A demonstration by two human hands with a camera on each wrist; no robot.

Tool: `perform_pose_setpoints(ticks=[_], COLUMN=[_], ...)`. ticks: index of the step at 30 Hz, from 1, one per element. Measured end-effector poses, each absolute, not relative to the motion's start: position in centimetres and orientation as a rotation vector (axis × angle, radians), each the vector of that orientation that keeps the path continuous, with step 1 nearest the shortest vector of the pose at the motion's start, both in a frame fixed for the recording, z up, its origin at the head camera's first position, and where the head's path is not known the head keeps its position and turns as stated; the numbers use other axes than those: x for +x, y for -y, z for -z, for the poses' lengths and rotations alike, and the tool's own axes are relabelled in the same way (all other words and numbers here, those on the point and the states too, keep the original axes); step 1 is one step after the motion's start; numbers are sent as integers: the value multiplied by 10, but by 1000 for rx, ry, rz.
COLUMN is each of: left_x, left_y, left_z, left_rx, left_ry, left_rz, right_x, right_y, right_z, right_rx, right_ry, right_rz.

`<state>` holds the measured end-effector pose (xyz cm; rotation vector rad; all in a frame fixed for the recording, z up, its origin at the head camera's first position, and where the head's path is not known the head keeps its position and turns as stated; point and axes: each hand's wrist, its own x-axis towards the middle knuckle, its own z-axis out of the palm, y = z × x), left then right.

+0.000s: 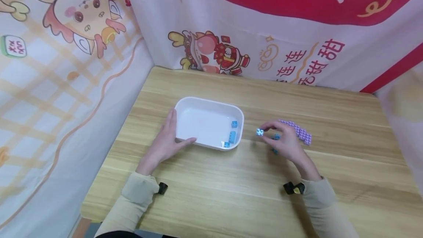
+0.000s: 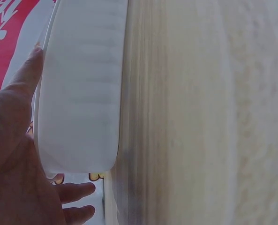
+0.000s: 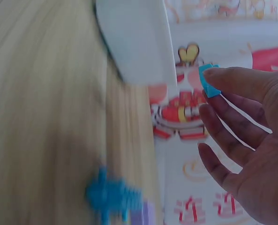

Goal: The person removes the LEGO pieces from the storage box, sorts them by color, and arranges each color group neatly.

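Note:
A white plastic tub (image 1: pixel 208 102) stands on the table, with several small blue toy bricks (image 1: pixel 232 137) inside along its right end. My left hand (image 1: pixel 165 140) rests against the tub's left end, fingers fairly straight along the outside and thumb by the near rim. In the left wrist view, the tub's outer wall (image 2: pixel 80 93) lies beside that hand. Right of the tub, my right hand (image 1: pixel 285 140) pinches a small blue toy brick (image 1: pixel 259 132) between thumb and fingertips, raised above the table. The right wrist view has this brick (image 3: pixel 208 80) at the thumb tip.
Partly hidden behind the right hand, more blue bricks (image 1: pixel 276 136) lie on the wooden table (image 1: pixel 211 186). A purple studded piece (image 1: pixel 302 133) is just beyond them. Printed cloth (image 1: pixel 264 39) hangs along the table's far edge, and another drapes at the left.

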<state>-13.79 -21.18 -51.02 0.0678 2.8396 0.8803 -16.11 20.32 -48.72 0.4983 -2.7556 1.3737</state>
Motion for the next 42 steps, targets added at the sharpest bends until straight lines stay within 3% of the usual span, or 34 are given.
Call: perform_pose_setpoints(ticks=[8, 26, 42], left_x=[-138, -140, -139], left_y=[212, 211, 211], left_z=[511, 512, 512], left_rx=[69, 65, 72], left_ry=[-2843, -2844, -2843], left_rz=[-868, -868, -874], right_x=[-149, -130, -124], right_y=[-253, -317, -331], right_z=[507, 527, 543], right_rx=[508, 262, 209], right_ry=[2702, 2779, 2888], right_rz=[-1302, -1332, -1280])
